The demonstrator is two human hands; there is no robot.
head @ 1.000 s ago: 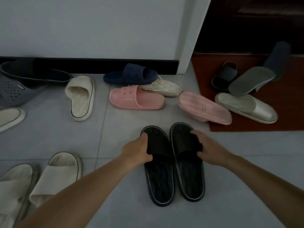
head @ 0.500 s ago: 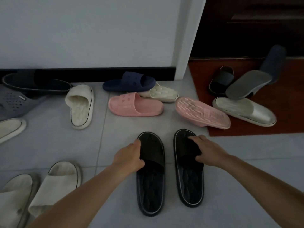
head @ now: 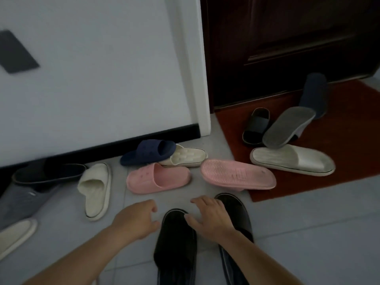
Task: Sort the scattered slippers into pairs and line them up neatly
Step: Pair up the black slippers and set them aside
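Head view: black pair [head: 175, 243] side by side on tile [head: 308, 233] at bottom centre, toes staggered, risk of crooked row if left so; sole-up pink slipper [head: 236, 175] just beyond, easily mispaired; left hand [head: 133, 222], right hand [head: 213, 221] slack, holding nothing.

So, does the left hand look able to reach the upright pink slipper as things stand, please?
Probably yes: the left hand holds nothing, and only bare floor lies between it and the upright pink slipper.

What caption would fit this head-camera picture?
Left hand and right hand, both open, at the black slipper pair; pink slippers and others lie scattered ahead.
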